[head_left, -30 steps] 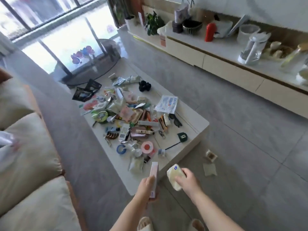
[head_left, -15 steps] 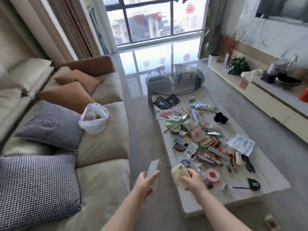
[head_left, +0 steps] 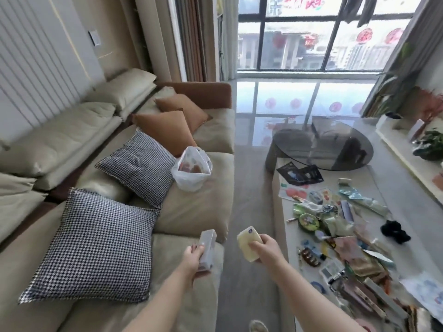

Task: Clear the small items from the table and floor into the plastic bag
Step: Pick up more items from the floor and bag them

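Observation:
My left hand [head_left: 193,258] grips a slim pale box [head_left: 207,248] over the sofa's front edge. My right hand [head_left: 265,248] holds a pale yellow packet [head_left: 248,243] above the floor strip between sofa and table. The white plastic bag [head_left: 191,170] stands open on a sofa seat cushion, well ahead of both hands, with some items inside. The low white table [head_left: 279,236] on the right carries a heap of several small items, among them a green round tin [head_left: 308,221] and a black hair tie [head_left: 395,231].
The beige sofa [head_left: 191,212] on the left holds two houndstooth cushions [head_left: 96,245] and orange cushions [head_left: 165,129]. A round dark glass table [head_left: 323,149] stands beyond the white one. A white sideboard with a plant [head_left: 429,146] runs along the right. My slipper [head_left: 257,326] shows below.
The view has swung left from the table to the sofa, bringing the bag into sight. Both hands keep hold of the box and the packet and have moved towards the sofa.

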Available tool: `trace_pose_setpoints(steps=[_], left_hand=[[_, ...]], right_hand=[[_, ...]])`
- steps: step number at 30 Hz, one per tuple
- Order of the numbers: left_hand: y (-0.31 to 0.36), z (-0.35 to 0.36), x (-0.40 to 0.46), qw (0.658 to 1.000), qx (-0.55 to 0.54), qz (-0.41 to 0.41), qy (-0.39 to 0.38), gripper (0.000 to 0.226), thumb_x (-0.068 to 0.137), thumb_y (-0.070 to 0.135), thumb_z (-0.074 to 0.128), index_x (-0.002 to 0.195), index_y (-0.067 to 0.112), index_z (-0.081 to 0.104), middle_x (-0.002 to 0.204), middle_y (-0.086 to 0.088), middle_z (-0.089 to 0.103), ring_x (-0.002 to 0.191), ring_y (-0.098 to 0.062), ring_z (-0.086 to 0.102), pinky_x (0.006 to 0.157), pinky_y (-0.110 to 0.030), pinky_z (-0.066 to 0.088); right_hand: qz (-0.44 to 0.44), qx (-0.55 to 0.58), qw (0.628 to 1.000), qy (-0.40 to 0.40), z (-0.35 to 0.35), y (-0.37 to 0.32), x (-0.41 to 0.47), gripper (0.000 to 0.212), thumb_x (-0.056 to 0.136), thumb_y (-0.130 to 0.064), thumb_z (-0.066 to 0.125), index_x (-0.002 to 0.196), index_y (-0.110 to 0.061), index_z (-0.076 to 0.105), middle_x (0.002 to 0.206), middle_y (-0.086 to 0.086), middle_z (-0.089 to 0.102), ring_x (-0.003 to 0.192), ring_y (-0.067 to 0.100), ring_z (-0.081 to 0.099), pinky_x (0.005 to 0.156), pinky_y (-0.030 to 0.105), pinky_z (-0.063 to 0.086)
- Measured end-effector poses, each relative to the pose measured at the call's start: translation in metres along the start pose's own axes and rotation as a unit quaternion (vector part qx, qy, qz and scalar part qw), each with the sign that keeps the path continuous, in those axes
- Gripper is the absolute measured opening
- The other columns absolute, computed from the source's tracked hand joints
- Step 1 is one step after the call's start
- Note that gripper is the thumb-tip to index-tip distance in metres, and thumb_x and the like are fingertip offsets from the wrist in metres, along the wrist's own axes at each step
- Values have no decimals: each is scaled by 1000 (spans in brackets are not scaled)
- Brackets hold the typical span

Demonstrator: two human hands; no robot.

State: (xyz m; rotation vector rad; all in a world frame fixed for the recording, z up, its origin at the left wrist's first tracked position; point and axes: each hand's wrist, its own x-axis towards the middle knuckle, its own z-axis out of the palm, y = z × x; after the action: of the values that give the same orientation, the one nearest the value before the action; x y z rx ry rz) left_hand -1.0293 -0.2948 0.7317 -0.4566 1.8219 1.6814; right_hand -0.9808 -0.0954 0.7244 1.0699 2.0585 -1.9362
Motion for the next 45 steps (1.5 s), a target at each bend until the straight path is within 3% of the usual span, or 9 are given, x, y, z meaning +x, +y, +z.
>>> trace_pose_setpoints(steps=[6, 12, 16, 20, 24, 28, 33, 38, 45], left_hand=[[53, 8, 72, 997, -40, 13, 59, 11, 96, 14, 51, 103, 5, 52, 84, -12, 59, 66, -24, 57, 58, -30, 48], [109, 27, 138, 991, -78, -18, 105, 16, 97, 6, 43, 85, 8, 54, 71, -12, 55, 57, -21, 53, 40, -18, 44], [141, 30, 176, 983, -118, -54, 129, 19, 95, 4, 39, 83, 8, 52, 72, -15, 53, 59, -24, 51, 51, -25, 45], [176, 25, 222, 981, -121, -53, 144, 23, 94, -1, 35, 79, 6, 51, 71, -16, 52, 58, -25, 51, 45, -25, 47], [211, 15, 267, 985, -119, -26, 121, 19, 95, -3, 35, 91, 5, 52, 72, -14, 55, 59, -23, 53, 50, -27, 47], [239, 4, 311, 986, -140, -9, 84, 22, 98, 0, 41, 116, 4, 53, 83, -13, 63, 66, -24, 59, 54, -29, 51], [270, -10, 363, 985, -155, -15, 79, 20, 99, 6, 44, 115, 6, 55, 85, -13, 65, 67, -23, 61, 49, -27, 55], [284, -17, 419, 980, -161, -66, 94, 22, 100, 9, 41, 112, 4, 58, 84, -14, 66, 65, -22, 61, 55, -30, 54], [299, -19, 513, 968, -172, -135, 123, 21, 94, 1, 40, 92, 8, 59, 79, -14, 63, 64, -23, 60, 57, -31, 52]], right_hand=[[-7, -15, 999, -42, 16, -51, 88, 21, 85, 3, 45, 90, -13, 58, 78, 5, 56, 71, 19, 54, 60, 33, 51], [-29, -45, 996, -67, 20, -112, 178, 27, 81, 6, 51, 96, -16, 56, 86, 3, 57, 80, 24, 58, 74, 47, 56], [-7, -20, 999, -43, 24, -145, 227, 23, 80, 4, 55, 99, -10, 53, 88, 6, 55, 86, 27, 58, 67, 41, 56], [25, -24, 999, -22, 43, -169, 283, 19, 82, -6, 59, 100, -1, 57, 89, 10, 57, 80, 25, 59, 64, 38, 59], [30, -27, 998, -39, 67, -199, 330, 24, 82, -16, 61, 96, 3, 64, 87, 15, 60, 74, 22, 59, 47, 23, 52], [33, -9, 999, -38, 93, -228, 369, 21, 85, -10, 60, 101, 3, 60, 90, 15, 59, 76, 23, 60, 43, 21, 50], [35, -7, 999, -13, 130, -259, 421, 20, 81, 1, 55, 99, -7, 59, 100, 15, 60, 93, 31, 62, 58, 33, 56], [49, -119, 992, -5, 169, -281, 483, 18, 78, -17, 61, 95, -15, 60, 83, -1, 59, 82, 25, 62, 83, 43, 55], [72, -202, 974, -66, 226, -299, 576, 16, 81, -16, 56, 96, -10, 57, 91, 7, 63, 80, 27, 63, 74, 37, 53]])
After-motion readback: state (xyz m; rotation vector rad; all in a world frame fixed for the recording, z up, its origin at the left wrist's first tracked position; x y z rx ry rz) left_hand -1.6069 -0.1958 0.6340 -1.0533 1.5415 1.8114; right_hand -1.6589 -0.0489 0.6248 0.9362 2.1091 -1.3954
